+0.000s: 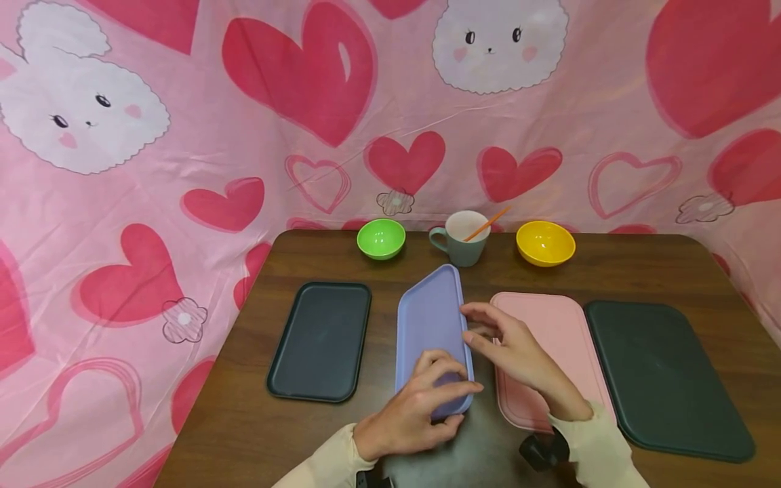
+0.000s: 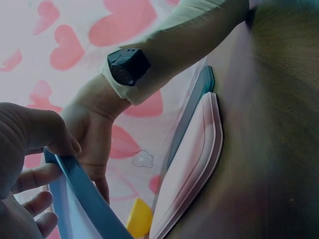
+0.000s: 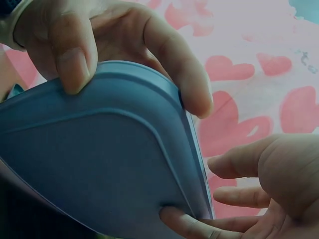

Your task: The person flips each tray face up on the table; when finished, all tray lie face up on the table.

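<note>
Looks like you've got the purple tray (image 1: 427,318) tilted over the surface (image 1: 238,434) between the black tray (image 1: 320,342) and the pink tray (image 1: 558,329), left hand (image 1: 417,410) pinching its near corner, right hand (image 1: 518,349) touching its right edge with loosely extended fingers.

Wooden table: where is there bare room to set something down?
The table is bare right of the yellow bowl, behind the dark green tray, and left of the light green bowl, behind the black tray. The middle is crowded with the purple tray, left hand, right hand and pink tray.
</note>
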Tool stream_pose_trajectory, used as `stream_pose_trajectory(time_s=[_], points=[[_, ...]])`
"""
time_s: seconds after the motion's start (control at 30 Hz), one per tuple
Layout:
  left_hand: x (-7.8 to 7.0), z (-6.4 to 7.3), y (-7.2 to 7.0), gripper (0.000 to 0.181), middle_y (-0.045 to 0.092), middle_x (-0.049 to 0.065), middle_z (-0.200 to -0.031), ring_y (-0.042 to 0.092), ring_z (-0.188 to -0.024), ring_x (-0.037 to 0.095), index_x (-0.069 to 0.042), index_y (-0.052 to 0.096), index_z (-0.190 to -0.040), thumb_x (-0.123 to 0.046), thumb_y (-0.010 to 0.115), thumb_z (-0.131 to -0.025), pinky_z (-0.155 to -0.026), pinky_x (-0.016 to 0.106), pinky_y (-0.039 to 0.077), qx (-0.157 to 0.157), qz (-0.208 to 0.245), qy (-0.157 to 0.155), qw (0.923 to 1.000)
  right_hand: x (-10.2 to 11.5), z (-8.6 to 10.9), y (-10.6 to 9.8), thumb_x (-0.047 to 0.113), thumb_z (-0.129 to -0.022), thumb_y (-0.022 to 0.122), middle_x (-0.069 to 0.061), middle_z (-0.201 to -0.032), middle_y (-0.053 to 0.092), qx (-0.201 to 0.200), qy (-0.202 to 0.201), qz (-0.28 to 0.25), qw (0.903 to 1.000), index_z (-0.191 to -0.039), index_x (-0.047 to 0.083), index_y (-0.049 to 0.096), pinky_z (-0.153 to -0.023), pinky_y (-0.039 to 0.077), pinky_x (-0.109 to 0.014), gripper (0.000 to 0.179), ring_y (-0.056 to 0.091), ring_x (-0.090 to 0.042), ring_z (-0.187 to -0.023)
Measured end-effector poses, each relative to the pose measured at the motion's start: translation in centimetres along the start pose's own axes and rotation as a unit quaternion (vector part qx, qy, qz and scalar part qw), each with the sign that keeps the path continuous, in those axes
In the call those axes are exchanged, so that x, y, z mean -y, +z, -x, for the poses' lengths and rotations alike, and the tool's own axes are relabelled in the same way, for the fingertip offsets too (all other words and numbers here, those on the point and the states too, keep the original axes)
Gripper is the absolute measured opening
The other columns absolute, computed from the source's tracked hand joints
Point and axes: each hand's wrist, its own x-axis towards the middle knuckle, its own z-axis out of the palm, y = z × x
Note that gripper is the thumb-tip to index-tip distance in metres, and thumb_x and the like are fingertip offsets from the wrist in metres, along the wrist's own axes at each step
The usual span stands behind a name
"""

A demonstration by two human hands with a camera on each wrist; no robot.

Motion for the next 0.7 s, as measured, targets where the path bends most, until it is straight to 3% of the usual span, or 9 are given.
stream_pose_trajectory(time_s=[0.3,0.7], points=[[0.0,-0.2,0.6,0.046,0.059,0.003,-0.118,0.047,-0.116,0.023,-0.014,0.071,-0.116,-0.009,0.080,-0.072,-0.104,0.034,0.043,0.012,-0.043,0.014,0.9989,-0.1,0.5,0.1,0.016,-0.096,0.066,-0.026,-0.132,0.062,-0.010,0.024,0.022,0.9994,-0.134,0.000,0.056,-0.074,0.053,-0.021,0.042,0.069,-0.001,-0.086],[-0.3,-0.5,1.5,0.035,0.065,0.000,-0.112,0.055,-0.113,0.026,-0.016,0.073,-0.114,-0.008,0.073,-0.079,-0.105,0.036,0.041,0.025,-0.090,0.058,0.9939,-0.4,0.8,0.1,0.012,-0.092,0.069,-0.026,-0.130,0.063,-0.046,0.086,0.023,0.9950,-0.129,0.003,0.060,-0.070,0.053,-0.019,0.039,0.066,-0.003,-0.074]])
